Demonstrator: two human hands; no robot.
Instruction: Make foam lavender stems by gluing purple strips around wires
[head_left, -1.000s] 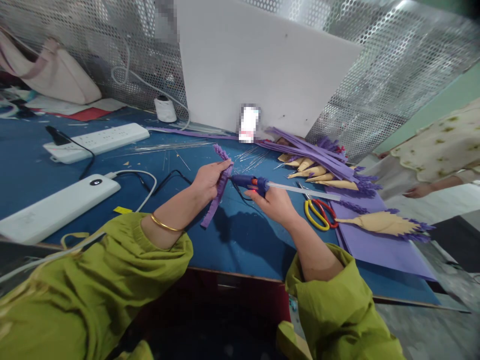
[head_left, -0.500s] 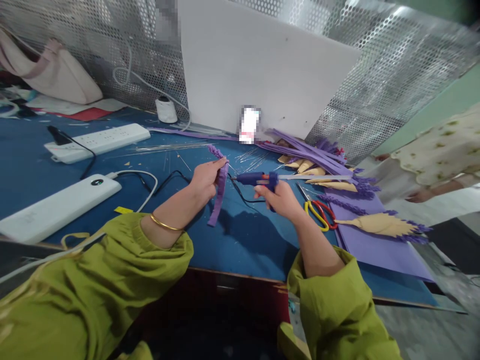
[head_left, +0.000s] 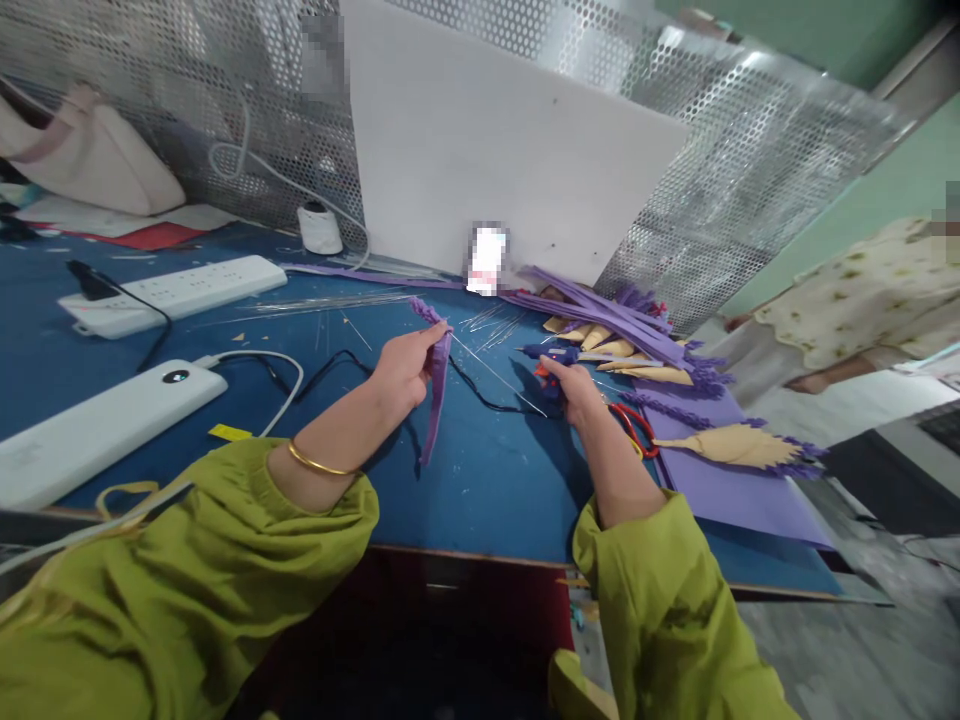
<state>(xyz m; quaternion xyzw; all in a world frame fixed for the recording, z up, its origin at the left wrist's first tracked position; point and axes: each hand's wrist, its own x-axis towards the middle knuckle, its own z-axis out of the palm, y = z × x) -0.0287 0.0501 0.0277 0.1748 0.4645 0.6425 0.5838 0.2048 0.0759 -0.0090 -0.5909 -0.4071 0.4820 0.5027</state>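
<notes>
A purple strip [head_left: 437, 400] is pinched between the fingers of the left hand [head_left: 405, 368], above the middle of the tabletop [head_left: 487, 500], its lower end hung toward the near edge. A blue glue gun [head_left: 553, 354] is gripped in the right hand [head_left: 579, 388], its nozzle pointed leftward, apart from the strip. Red-handled scissors [head_left: 646, 425] are partly hidden behind the right forearm. Purple sheets [head_left: 739, 508] are laid by the near right corner.

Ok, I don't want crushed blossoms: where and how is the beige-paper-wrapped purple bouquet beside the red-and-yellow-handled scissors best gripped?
Probably pinch the bouquet by its narrow paper stem, from above: it tapers left toward the scissors, while purple blossoms fringe the wide right end.
</notes>
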